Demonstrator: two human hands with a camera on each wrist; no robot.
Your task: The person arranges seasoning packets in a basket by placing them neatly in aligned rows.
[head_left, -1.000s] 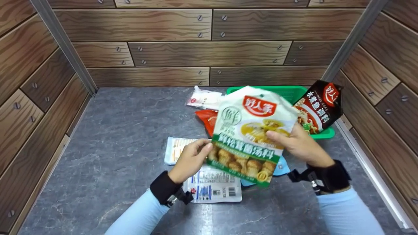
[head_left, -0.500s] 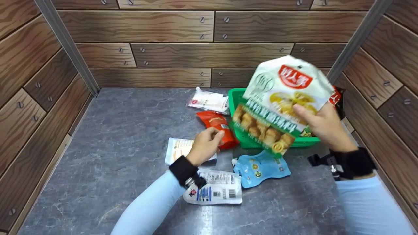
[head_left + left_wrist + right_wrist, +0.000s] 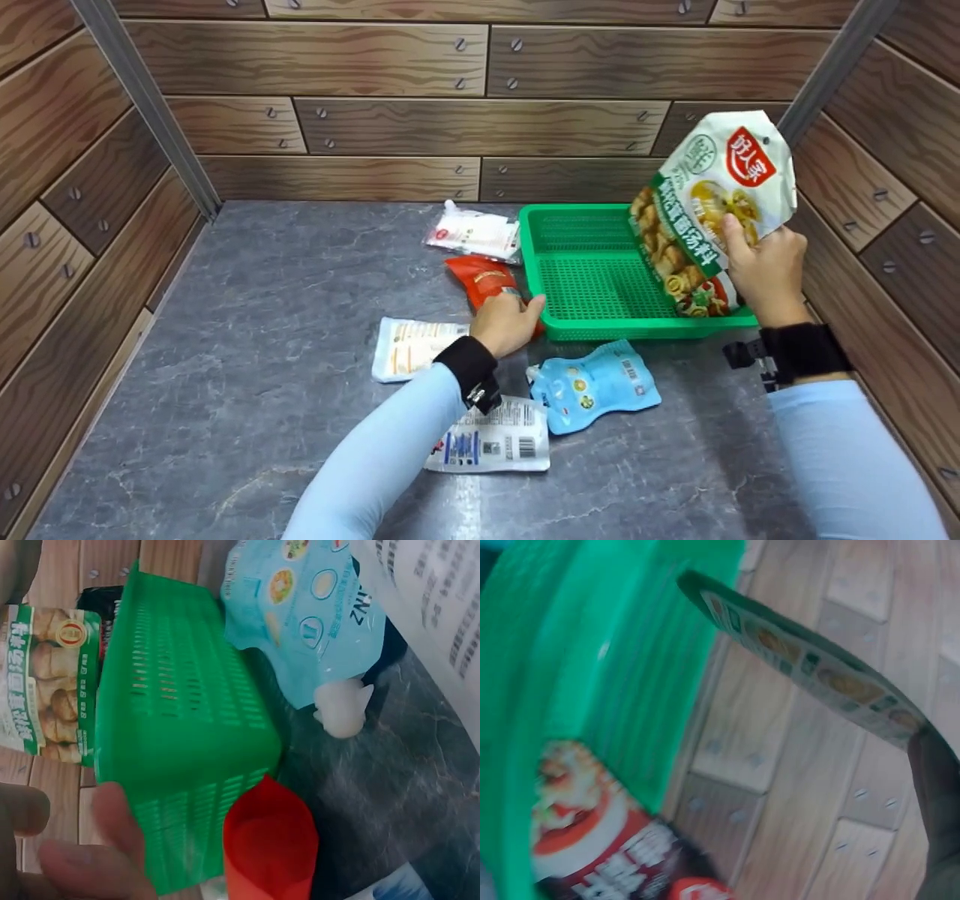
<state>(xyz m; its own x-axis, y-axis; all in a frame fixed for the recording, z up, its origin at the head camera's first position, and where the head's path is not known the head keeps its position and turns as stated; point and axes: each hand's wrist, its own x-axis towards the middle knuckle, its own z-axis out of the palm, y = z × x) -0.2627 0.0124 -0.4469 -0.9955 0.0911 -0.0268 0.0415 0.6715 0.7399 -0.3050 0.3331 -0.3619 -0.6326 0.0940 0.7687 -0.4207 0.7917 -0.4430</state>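
My right hand (image 3: 769, 274) grips a white and green soup seasoning packet (image 3: 720, 187) by its side, thumb on the front. The packet, printed with mushrooms, is tilted over the right part of the green basket (image 3: 592, 330). Below it, partly covered, a black and red seasoning packet (image 3: 622, 840) leans in the basket. My left hand (image 3: 506, 322) is at the basket's front left corner, overlapping a red pouch (image 3: 487, 279) in the head view. In the left wrist view, its fingers (image 3: 116, 821) are apart beside the basket wall, and the red pouch (image 3: 270, 840) stands next to them.
A blue spouted pouch (image 3: 592, 386) lies in front of the basket. Nearer and to the left are a silver-white pouch (image 3: 510, 435) and a white and orange packet (image 3: 412, 349). A clear-wrapped white packet (image 3: 472, 231) lies behind the red pouch. Wood-patterned walls (image 3: 390, 60) enclose the table.
My right hand has carried the mushroom packet rightward and up, over the basket. My left hand has let go of the packet and moved right to the basket's corner.
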